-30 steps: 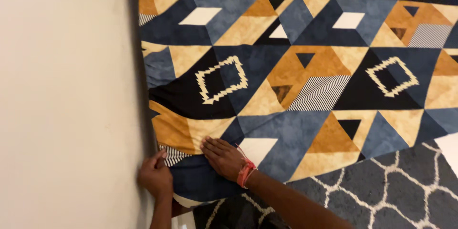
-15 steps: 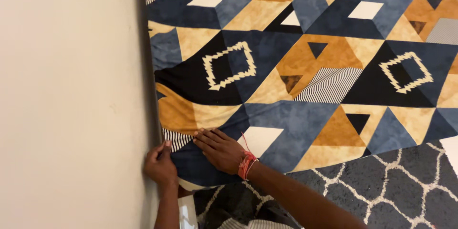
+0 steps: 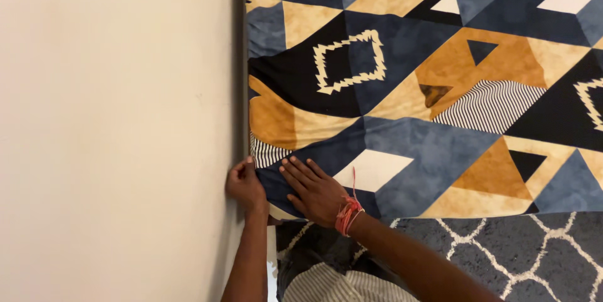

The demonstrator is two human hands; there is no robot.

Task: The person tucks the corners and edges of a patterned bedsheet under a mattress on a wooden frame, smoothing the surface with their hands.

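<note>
While your left hand [image 3: 245,184] pinches the striped edge of the bedsheet [image 3: 402,88] down against the cream wall [image 3: 113,126], your right hand [image 3: 317,190], red thread bracelet [image 3: 347,215] at the wrist, lies flat and open on the bed's near corner. Let that pinch slip and the soft, wrinkled cloth could likely spring out of the gap. Geometric blue, ochre and black print covers it; a grey lattice rug [image 3: 502,245] lies below.

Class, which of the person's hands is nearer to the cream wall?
Left. The left hand is against the wall at the bedspread edge; the right hand lies flat on the bedspread, farther away.
</note>
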